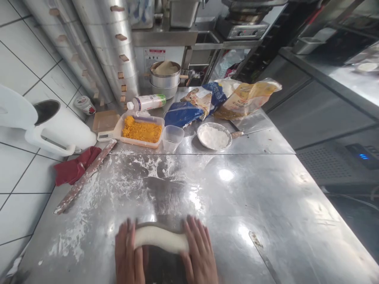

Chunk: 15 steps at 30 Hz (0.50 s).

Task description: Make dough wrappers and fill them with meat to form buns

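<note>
Flour-dusted steel kitchen table [251,189], with a rolling pin [85,175] at the left edge and a tray of orange crumbs [141,131] at the far side. At the near edge, a white dough log [161,238], long axis running left to right. Left hand [128,254] and right hand [199,252] apart, palms down and fingers flat, one pressing on each end of the log, equally close.

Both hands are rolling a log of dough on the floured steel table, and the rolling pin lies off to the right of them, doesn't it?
Not quite. The head view shows the rolling pin lying to the left, beside the red cloth. The left hand and right hand do rest on the dough log on the steel table.
</note>
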{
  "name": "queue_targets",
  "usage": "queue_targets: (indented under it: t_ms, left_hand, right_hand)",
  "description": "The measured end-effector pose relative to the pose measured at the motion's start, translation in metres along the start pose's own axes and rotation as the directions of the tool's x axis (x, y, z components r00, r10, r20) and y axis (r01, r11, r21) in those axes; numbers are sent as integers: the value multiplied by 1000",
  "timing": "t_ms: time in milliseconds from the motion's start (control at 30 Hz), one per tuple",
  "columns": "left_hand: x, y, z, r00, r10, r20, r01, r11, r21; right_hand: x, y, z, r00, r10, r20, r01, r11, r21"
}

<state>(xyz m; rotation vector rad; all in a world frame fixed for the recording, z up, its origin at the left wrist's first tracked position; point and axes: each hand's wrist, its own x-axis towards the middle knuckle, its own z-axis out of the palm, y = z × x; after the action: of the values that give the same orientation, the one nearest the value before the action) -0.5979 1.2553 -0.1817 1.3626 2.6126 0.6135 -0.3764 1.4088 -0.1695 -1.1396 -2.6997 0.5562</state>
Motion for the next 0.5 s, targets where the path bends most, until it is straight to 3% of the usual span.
queue_targets:
  t_ms: [133,200,267,333,400,433,500]
  left_hand:
    - [149,-20,9,985,-159,-72,161,987,21]
    - [184,-24,7,998,-63,-23,63,998,-4]
    - [167,-21,1,995,77,59,-77,997,1]
    - [111,-14,-3,978,189,92,-196,978,69]
    - [53,-7,0,975,224,2,-221,962,159]
    - [35,-5,2,964,263,-23,-256,951,176]
    - [39,-3,7,955,296,18,-294,938,183]
  right_hand:
    - [134,13,3,980,191,-61,-190,982,13]
    - [171,16,-1,963,236,-132,-238,971,2]
    - [162,10,-8,971,165,-173,-172,985,-23]
    - [117,1,-14,993,-2,-120,-7,998,-69]
    - [66,-8,-14,987,-160,-23,156,981,-119]
    - [50,-11,-12,974,-227,-13,222,963,-150]
    - [53,-10,-6,970,-244,2,240,954,-181]
